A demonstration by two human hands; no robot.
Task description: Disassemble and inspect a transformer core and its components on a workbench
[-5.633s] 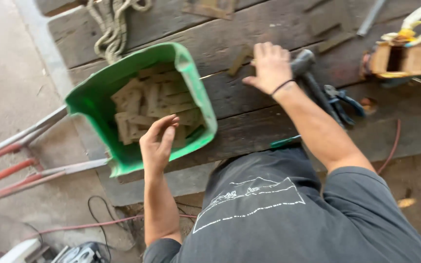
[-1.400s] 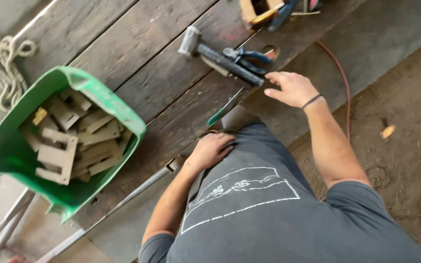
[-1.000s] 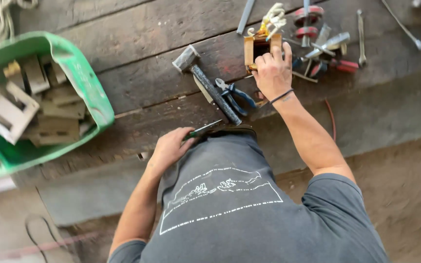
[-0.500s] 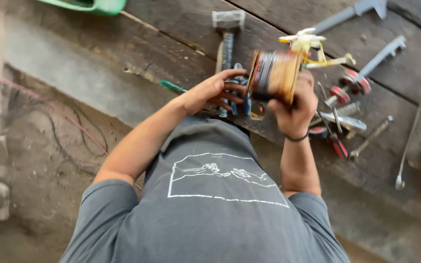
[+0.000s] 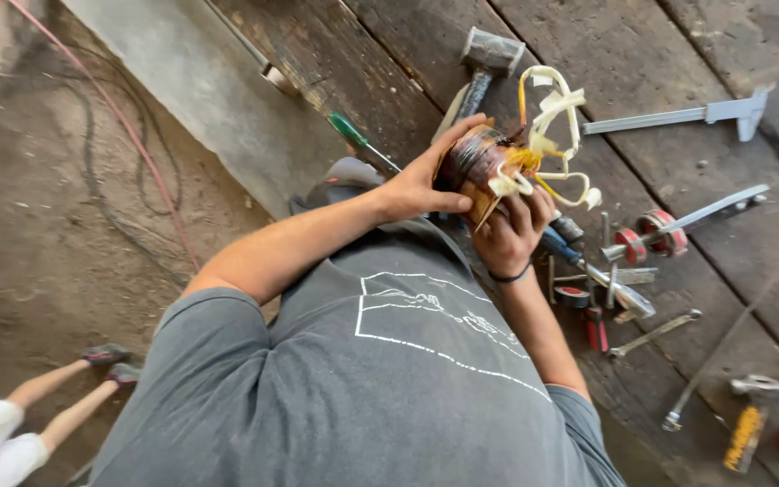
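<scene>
I see the wound coil point(image 5: 484, 162), a brown drum of wire with yellow and cream tape leads point(image 5: 552, 135) curling off its top, held up in the air above the near edge of the plank bench point(image 5: 642, 54), not resting on it. It sits between both hands, tight against the chest. My left hand point(image 5: 421, 185) clasps its side with the fingers spread over the winding and the thumb under; my right hand point(image 5: 511, 230) cups it from below, fingers curled closed round the base. Neither hand is clearly nearer; both touch it. Its long axis looks tilted away from the body toward the bench, leads outermost.

Just behind the coil lies a hammer point(image 5: 484, 59), head toward the far edge. A green-handled screwdriver point(image 5: 362, 144) lies at the near edge. To the right lie red tape rolls point(image 5: 646, 236), pliers point(image 5: 588, 266) and a metal bar point(image 5: 678, 115).
</scene>
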